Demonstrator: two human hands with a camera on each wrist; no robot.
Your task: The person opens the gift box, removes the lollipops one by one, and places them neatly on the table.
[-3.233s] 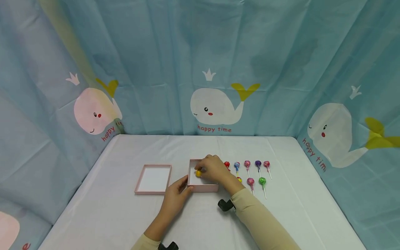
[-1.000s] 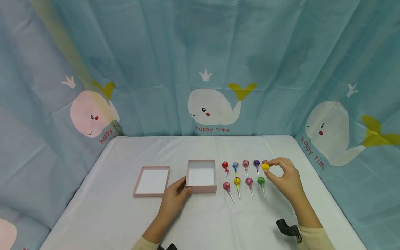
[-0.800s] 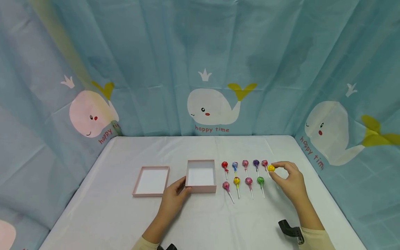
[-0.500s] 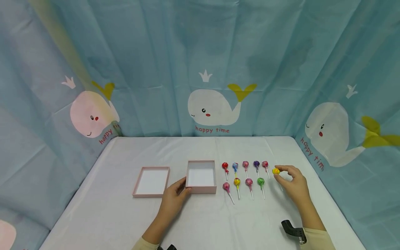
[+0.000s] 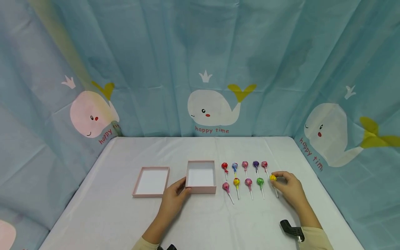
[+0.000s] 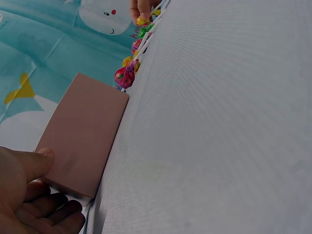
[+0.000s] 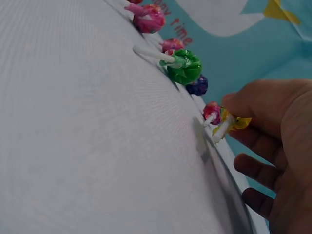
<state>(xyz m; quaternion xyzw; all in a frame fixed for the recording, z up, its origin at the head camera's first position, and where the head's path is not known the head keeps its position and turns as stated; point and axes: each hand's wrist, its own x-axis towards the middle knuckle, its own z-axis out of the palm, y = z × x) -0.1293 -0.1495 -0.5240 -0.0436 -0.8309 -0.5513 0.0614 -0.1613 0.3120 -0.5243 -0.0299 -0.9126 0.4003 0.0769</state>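
Note:
A yellow lollipop (image 5: 273, 177) is pinched between thumb and forefinger of my right hand (image 5: 290, 189), at the right end of the front row. Its white stick points toward me; in the right wrist view the yellow wrapper (image 7: 239, 122) shows beside the thumb. My left hand (image 5: 173, 198) holds the near left corner of a pink box (image 5: 203, 190), thumb on the front wall, fingers at the left side. The box stands uncovered, and its white inside holds nothing visible. In the left wrist view the box wall (image 6: 85, 131) hides the inside.
Several lollipops lie in two rows right of the box, among them a red one (image 5: 224, 165), a purple one (image 5: 256, 164) and a green one (image 5: 260, 181). The pink-rimmed lid (image 5: 151, 196) lies left of the box. A blue whale-print curtain (image 5: 150, 69) surrounds the white table (image 5: 109, 215).
My right hand has carried the yellow lollipop out of the box to the right end of the rows, lately shifting slightly left and nearer me. The left hand stays at the box.

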